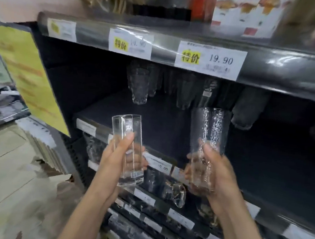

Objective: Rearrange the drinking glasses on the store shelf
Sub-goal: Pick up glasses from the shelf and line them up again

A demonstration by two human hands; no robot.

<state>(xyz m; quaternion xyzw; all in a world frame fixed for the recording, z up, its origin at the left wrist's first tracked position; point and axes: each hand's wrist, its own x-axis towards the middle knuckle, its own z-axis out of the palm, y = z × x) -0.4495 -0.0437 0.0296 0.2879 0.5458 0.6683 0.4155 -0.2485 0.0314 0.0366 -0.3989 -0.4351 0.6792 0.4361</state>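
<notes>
Two tall clear tumblers are held upright before the dark shelf's front edge: left hand grips a faceted glass, right hand a textured glass. Both look rigid, slick, breakable; low wraps suit them.

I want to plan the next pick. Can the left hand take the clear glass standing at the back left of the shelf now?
Probably not yet. The left hand already holds a smooth glass. The path to the back glass looks open, over bare shelf.
</notes>
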